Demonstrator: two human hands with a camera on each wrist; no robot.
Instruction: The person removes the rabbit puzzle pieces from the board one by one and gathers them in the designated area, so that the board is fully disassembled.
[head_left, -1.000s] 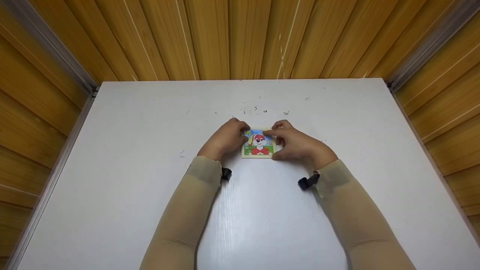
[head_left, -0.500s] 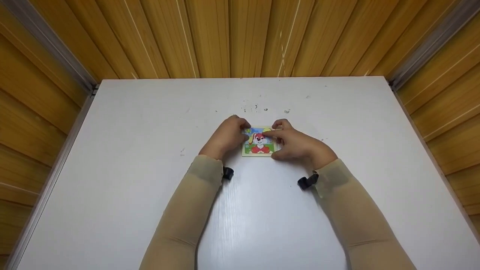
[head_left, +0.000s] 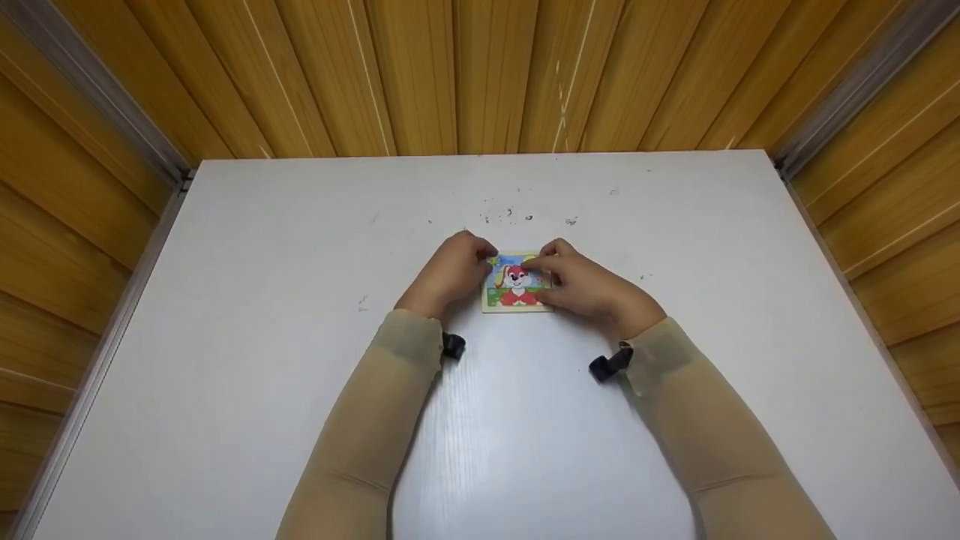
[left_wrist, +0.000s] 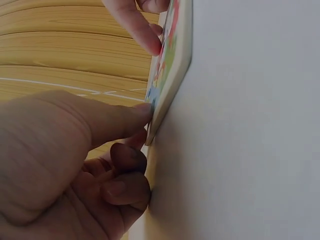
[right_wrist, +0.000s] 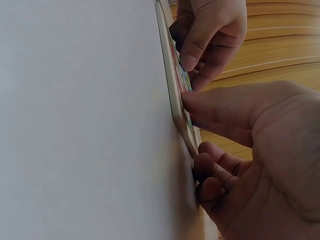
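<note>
Near middle of surface, rabbit board lies flat, squarish, no long axis; left hand clamped on ten o'clock edge, right hand gripping three o'clock side, neither nearer!

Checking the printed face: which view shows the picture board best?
Head view: it looks down on the picture board, its printed face partly covered by fingers. Both wrist views show an edge and a foreshortened face.

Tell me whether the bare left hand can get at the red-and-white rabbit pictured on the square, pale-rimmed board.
Probably yes: the left hand touches the left side of the board, with nothing between it and the rabbit; the right hand is opposite.
</note>
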